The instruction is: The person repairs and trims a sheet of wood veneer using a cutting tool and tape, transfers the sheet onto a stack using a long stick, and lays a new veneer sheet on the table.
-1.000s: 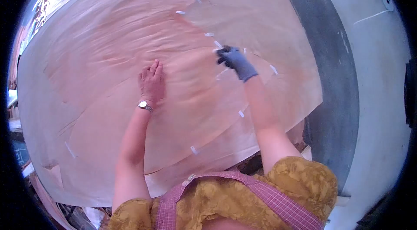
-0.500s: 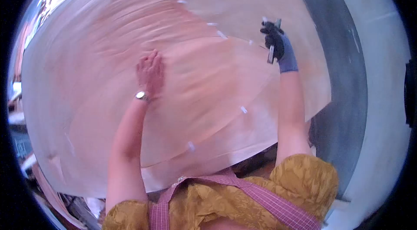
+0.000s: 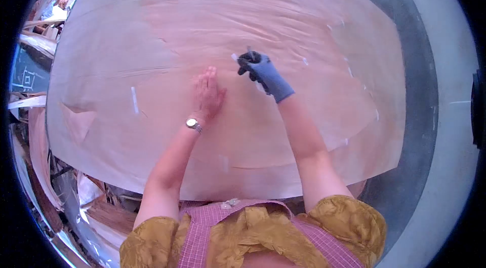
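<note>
Under both hands spreads a wide, pinkish-tan sheet of wood veneer (image 3: 147,131), rippled toward its far part. My bare left hand (image 3: 207,96), with a watch (image 3: 192,123) at the wrist, lies flat on it with fingers stretched out. Just to its right, my right hand (image 3: 255,68) wears a blue-grey glove with dark fingers. Those fingers are closed around a slim, stick-like tool (image 3: 249,50), mostly hidden and blurred. At the fingertips shows a small strip of white tape (image 3: 234,57). More bits of white tape (image 3: 305,61) stick to the veneer.
A torn flap (image 3: 79,123) marks the veneer's left side, near a longer white tape strip (image 3: 134,100). Scrap wood strips (image 3: 43,151) pile up beyond the left edge. On the right runs a dark grey border (image 3: 417,96) beside a pale surface (image 3: 455,131).
The view has shifted left over the veneer. My right hand has moved from the taped seam on the right to close beside my left hand, which stays flat.
</note>
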Tool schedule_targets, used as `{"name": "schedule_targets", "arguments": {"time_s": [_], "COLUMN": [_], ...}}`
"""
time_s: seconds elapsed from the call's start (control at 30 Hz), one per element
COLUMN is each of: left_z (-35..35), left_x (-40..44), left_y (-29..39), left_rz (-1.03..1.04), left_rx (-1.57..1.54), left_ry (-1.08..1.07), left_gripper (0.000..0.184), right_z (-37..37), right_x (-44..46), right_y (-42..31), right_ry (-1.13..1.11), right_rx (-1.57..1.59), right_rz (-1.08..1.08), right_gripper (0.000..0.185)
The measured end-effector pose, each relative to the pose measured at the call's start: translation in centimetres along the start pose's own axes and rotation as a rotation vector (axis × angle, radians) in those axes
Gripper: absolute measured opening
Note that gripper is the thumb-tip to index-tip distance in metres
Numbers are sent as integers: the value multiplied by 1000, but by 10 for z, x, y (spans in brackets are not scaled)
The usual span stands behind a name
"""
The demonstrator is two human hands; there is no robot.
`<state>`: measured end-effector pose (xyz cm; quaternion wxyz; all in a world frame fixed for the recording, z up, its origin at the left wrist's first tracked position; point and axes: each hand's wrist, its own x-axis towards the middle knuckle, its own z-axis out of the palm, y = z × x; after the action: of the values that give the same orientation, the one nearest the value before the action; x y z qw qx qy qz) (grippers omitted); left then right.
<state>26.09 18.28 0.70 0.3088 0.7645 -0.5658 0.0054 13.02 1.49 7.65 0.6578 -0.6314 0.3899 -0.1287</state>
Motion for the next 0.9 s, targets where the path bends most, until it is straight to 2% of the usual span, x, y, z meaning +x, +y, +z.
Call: {"name": "schedule_targets", "arguments": {"time_s": [0.07, 0.17, 0.27, 0.33, 0.4, 0.47, 0.57, 0.6, 0.67, 0.73, 0.8, 0.87, 0.9], "left_z": [-11, -1, 19, 7, 2, 3, -2, -7, -13, -17, -69, -75, -80], "left_x": [7, 34, 42, 44, 39, 40, 43, 45, 53, 78, 112, 133, 142], "left_y": [-8, -18, -26, -27, -18, -15, -12, -13, -29, -76, -128, -176, -203], "left_rz": [-27, 123, 159, 207, 197, 174, 156, 153, 200, 201, -89, -196, -191], "left_rx": [-189, -107, -34, -6, 15, 28, -9, -26, -153, -292, -42, 236, 247], "left_ry": [-2, -80, -147, -125, -106, -79, -172, -220, -124, -93, -267, 195, 249], "left_gripper": [63, 61, 57, 54, 52, 51, 51, 51, 48, 48, 53, 59, 61], "right_z": [30, 31, 27, 17, 38, 52, 65, 64, 63, 71, 86, 112, 131], "right_x": [32, 85, 59, 43, 6, -7, -28, -22, -9, 37, 93, 154, 186], "right_y": [-1, 51, 27, 44, 16, 22, 1, -6, -17, -36, -49, -67, -78], "right_ry": [-22, 244, 327, 253, 278, 373, 484, 461, 409, 306, 179, 97, 41], "right_rx": [-111, -727, -1002, -663, -219, -253, -142, -119, -72, -105, -213, -311, -297], "right_rz": [19, -44, 30, 80, 270, 192, 279, 224, 122, 18, -100, -159, -154], "right_gripper": [31, 38, 45, 36, 27, 20, 17, 16, 14, 15, 17, 20, 21]}}
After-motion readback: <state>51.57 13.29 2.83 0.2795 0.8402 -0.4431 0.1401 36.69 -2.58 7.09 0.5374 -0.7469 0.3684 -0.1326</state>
